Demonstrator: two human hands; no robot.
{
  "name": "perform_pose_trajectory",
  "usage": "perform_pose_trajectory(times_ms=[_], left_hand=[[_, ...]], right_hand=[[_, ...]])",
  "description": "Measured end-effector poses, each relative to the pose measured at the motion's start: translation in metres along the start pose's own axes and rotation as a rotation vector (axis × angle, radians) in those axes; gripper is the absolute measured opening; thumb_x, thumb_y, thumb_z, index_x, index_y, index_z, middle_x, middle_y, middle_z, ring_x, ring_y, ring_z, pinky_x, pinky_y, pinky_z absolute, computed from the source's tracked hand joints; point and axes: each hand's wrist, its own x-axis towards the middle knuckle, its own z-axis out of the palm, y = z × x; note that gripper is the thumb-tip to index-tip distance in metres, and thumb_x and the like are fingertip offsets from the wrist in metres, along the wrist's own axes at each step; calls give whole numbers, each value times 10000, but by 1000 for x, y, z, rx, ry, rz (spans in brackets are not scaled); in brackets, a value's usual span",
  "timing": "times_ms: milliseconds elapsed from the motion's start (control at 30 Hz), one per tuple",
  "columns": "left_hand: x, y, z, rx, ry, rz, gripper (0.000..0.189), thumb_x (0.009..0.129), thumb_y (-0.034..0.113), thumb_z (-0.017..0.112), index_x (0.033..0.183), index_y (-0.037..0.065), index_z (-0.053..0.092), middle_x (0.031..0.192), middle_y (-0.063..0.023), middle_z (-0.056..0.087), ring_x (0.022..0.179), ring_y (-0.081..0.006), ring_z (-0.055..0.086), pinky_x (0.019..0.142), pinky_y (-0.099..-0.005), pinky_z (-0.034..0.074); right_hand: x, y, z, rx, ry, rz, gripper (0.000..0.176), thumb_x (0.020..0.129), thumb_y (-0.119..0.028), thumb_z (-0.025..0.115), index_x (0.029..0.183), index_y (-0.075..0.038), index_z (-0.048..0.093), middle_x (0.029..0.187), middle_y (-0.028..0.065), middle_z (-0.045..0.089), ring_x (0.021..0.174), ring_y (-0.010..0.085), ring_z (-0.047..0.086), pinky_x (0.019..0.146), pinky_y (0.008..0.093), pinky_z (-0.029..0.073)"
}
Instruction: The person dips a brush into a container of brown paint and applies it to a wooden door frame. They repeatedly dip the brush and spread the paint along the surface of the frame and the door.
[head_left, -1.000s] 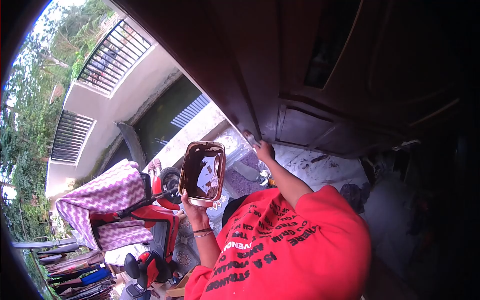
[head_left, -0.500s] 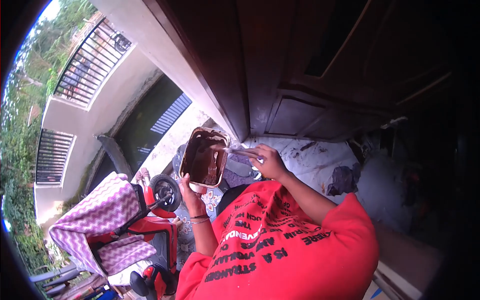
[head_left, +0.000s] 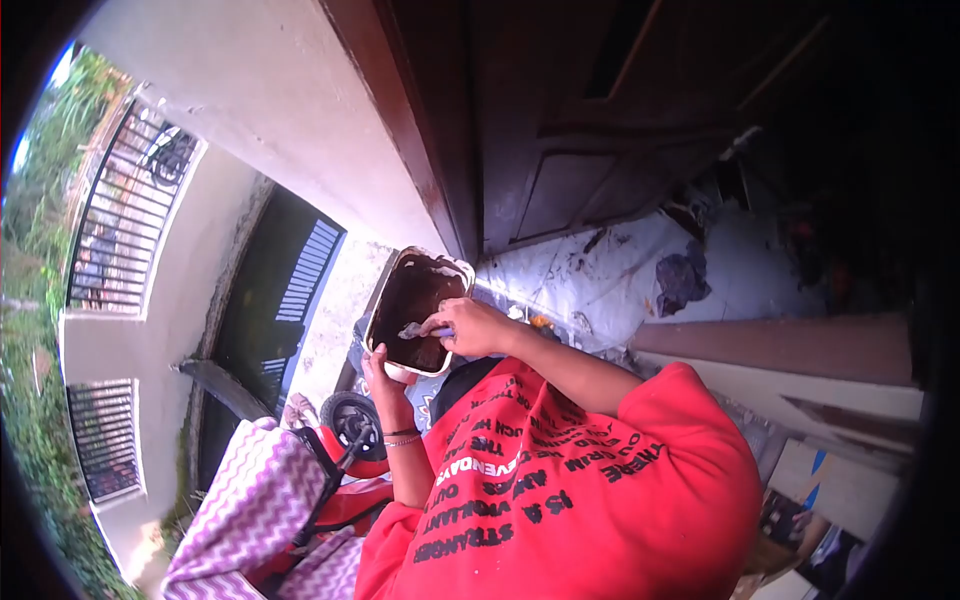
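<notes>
My left hand [head_left: 380, 375] grips the near left edge of a pale rectangular paint container [head_left: 402, 375], with its thumb up at the rim. Dark brown paint [head_left: 408, 290] coats the container's inner walls and bottom. In my right hand [head_left: 475, 325] is a paintbrush [head_left: 410, 331], held over the container's opening with its head down inside; the bristle tips are hidden. Beside the container stands a dark brown panelled wooden door [head_left: 570, 190] in a brown frame [head_left: 365, 60].
A white sheet [head_left: 590, 270] with dark stains covers the floor by the door, with a crumpled dark bag [head_left: 682, 278] on it. At lower left, a red scooter carries a purple-and-white zigzag cloth [head_left: 245, 500]. A pale wall [head_left: 270, 90] and a railing [head_left: 118, 205] lie left.
My right hand has moved left and down, bringing the brush from the container's right rim to inside it. The view has turned, so the scooter and door sit differently.
</notes>
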Motion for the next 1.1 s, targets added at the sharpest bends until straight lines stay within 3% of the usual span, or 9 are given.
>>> perform_pose_trajectory(times_ms=[133, 233, 367, 567, 700, 833, 900, 1000, 1100], left_hand=[[20, -5, -16, 110, -33, -9, 691, 810, 351, 599, 1348, 28, 310, 1172, -96, 473, 992, -191, 554, 738, -299, 491], [16, 10, -5, 205, -115, -46, 604, 819, 330, 590, 1299, 37, 370, 1104, -78, 521, 940, -162, 564, 710, -276, 485], [25, 4, 2, 300, -169, -39, 531, 826, 320, 582, 1256, 59, 413, 1060, -63, 537, 883, -141, 570, 685, -260, 479], [28, 8, 20, 289, -184, -83, 495, 821, 336, 581, 1219, 76, 442, 1036, -56, 548, 877, -148, 578, 667, -272, 481], [31, 18, 23, 229, -223, -22, 416, 832, 325, 565, 1159, 91, 461, 1025, -58, 550, 862, -165, 593, 664, -271, 484], [52, 20, 7, 198, -238, -67, 417, 875, 378, 486, 1161, 74, 500, 1096, -54, 593, 905, -170, 614, 636, -283, 496], [55, 25, 3, 192, -253, -34, 427, 879, 377, 479, 1177, 71, 494, 1111, -60, 590, 920, -174, 615, 653, -288, 505], [52, 35, 5, 177, -264, -10, 403, 868, 366, 495, 1154, 82, 482, 1098, -62, 571, 914, -177, 606, 647, -289, 499], [57, 44, 6, 190, -288, -18, 377, 854, 364, 516, 1117, 98, 479, 1069, -56, 557, 900, -176, 594, 631, -283, 486]], right_hand=[[-5, -19, 3, -136, 173, 191, 258, 717, -54, 574, 945, -106, 683, 795, 170, 617, 796, 345, 600, 748, 421, 488], [-19, -23, -2, -192, 144, 242, 277, 720, -78, 608, 990, -95, 662, 842, 128, 638, 812, 308, 616, 746, 396, 494], [-23, -16, 2, 108, 117, 89, 256, 737, -120, 647, 991, -82, 648, 831, 94, 637, 802, 273, 624, 730, 364, 495], [-9, -9, 0, 50, 528, 201, 177, 788, -203, 664, 883, -54, 650, 789, 115, 660, 728, 260, 643, 654, 356, 489], [-6, -19, -22, 132, 734, 2, 206, 802, -243, 659, 880, -53, 665, 752, 119, 658, 695, 286, 637, 641, 347, 495], [-5, 9, -15, 1, 632, 197, 179, 810, -204, 652, 875, -38, 658, 785, 121, 665, 732, 288, 654, 662, 340, 506], [-6, 4, -13, 95, 708, 167, 169, 802, -205, 659, 859, -47, 661, 780, 117, 665, 722, 281, 655, 659, 345, 506], [-7, -4, -13, 20, 475, 166, 190, 800, -243, 650, 854, -60, 655, 759, 152, 650, 745, 316, 644, 665, 371, 511], [1, -13, -7, 107, 728, 43, 199, 791, -247, 658, 841, -54, 653, 759, 156, 649, 737, 315, 644, 659, 368, 509]])
